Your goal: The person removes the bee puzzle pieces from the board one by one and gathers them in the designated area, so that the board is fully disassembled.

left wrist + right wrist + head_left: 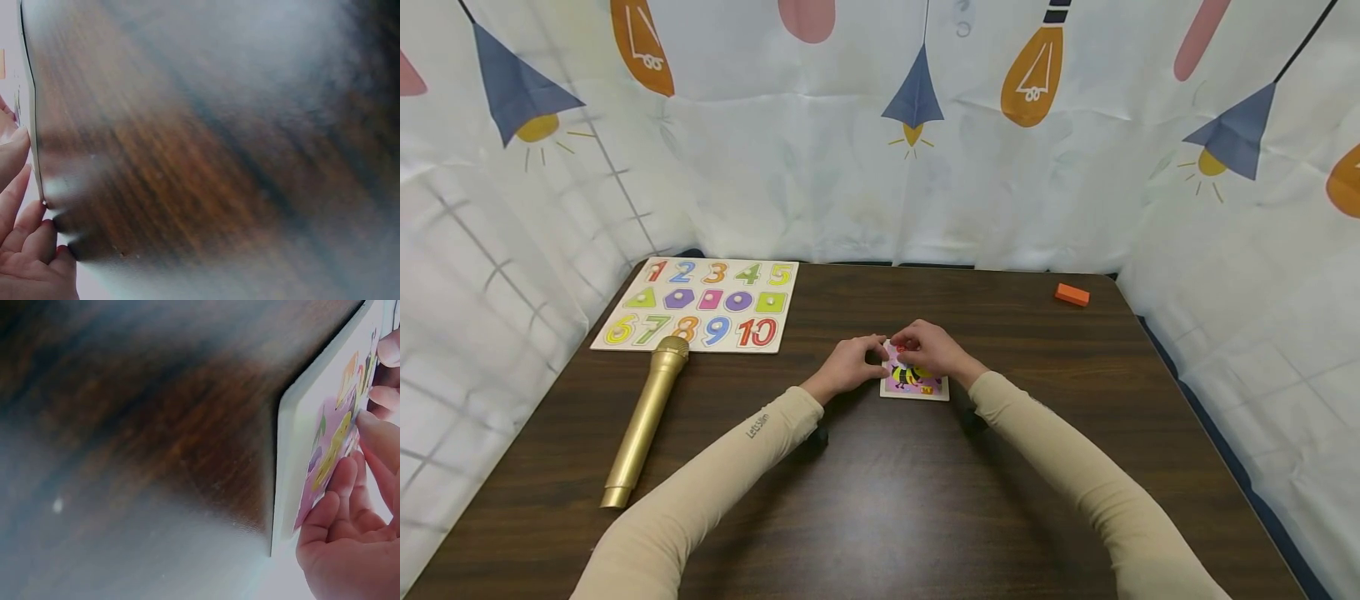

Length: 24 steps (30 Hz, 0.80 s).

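Note:
A small board with a bee picture on a pink ground, a bee puzzle (911,380), lies on the table with its pale rim showing. My left hand (852,365) grips its left edge, thumb low and fingers higher up. In the left wrist view, that left hand's fingertips (39,240) line the board's edge. Over the upper right of the picture, my right hand (934,350) has bent fingers with their tips down at the surface. The right wrist view shows the right hand (356,531) against the bee puzzle (331,440); whether it pinches a loose piece is hidden.
A gold microphone (647,425) lies at the left, its head touching or overlapping a number-and-shape peg board (597,343). An orange block (1072,294) sits near the far right corner. A printed curtain (842,192) hangs beyond the dark wooden table (887,517).

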### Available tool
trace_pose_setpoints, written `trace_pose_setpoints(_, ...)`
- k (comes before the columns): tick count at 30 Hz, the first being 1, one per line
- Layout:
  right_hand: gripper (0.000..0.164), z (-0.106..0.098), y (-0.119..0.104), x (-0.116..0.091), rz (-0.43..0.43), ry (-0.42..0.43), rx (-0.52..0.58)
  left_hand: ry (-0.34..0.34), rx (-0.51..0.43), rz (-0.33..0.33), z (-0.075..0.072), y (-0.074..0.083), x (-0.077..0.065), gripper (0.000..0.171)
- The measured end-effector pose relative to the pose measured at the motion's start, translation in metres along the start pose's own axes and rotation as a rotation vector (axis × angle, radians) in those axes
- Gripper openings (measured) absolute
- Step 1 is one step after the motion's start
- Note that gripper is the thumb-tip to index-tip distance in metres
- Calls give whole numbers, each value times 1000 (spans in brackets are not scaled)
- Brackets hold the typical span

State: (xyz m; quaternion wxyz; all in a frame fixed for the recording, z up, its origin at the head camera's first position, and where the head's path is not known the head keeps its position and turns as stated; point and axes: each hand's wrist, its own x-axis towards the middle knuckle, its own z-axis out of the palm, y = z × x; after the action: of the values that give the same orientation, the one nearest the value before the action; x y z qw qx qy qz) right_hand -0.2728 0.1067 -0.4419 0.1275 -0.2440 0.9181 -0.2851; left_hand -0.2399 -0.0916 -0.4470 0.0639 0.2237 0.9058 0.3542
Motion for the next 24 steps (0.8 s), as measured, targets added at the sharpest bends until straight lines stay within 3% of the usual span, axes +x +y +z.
trace_pose_setpoints(10,31,-2,0,-1,-8,-15,0,-3,6,-1,0,-1,0,20)
trace_pose_setpoints(24,33,-4,3,-3,-114,-38,-61,-16,12,-14,1,-2,1,20)
